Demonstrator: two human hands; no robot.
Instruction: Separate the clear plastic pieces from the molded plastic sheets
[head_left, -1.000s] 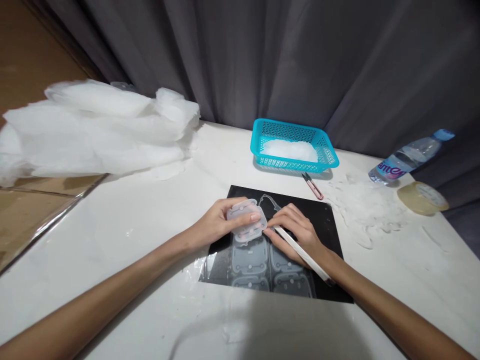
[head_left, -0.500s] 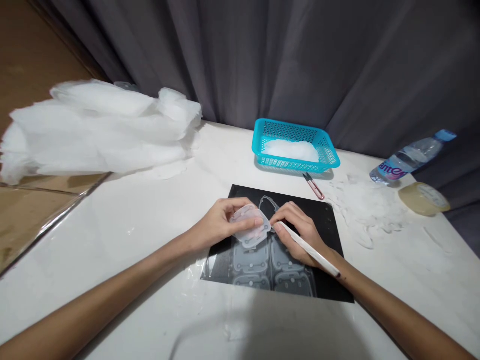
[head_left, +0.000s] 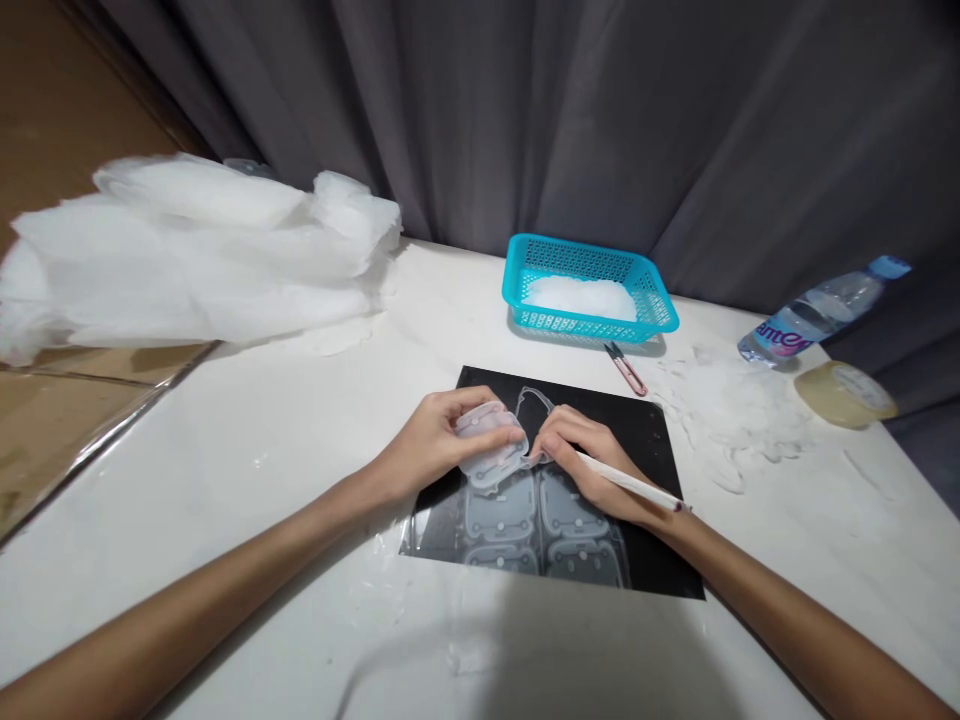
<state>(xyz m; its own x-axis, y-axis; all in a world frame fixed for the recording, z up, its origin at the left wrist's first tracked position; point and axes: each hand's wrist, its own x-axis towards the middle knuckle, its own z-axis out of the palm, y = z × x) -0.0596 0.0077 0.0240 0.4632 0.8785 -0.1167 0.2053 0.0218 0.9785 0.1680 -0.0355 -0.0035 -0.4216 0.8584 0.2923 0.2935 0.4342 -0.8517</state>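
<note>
Between thumb and fingers, my left hand (head_left: 442,435) holds a translucent, rounded plastic piece (head_left: 487,462) tilted above a black sheet (head_left: 652,430). My right hand (head_left: 592,455) is closed around a white pen-like tool (head_left: 637,485), whose tip is hidden by the fingers. Its fingertips pinch a thin clear strip (head_left: 534,393) that loops up beside the held piece. Several similar translucent pieces (head_left: 501,512) lie joined on the black sheet, below my hands.
A turquoise basket (head_left: 592,328) with white material stands behind, small pink-handled snips (head_left: 626,370) before it. White scraps (head_left: 739,410), a water bottle (head_left: 817,315) and a tape roll (head_left: 846,393) are right. Piled white sheets (head_left: 195,265) lie left, near cardboard (head_left: 97,400).
The held piece has shifted slightly left and tilted. My right hand has turned a little, and the tool now points lower across my palm, nearer to level.
</note>
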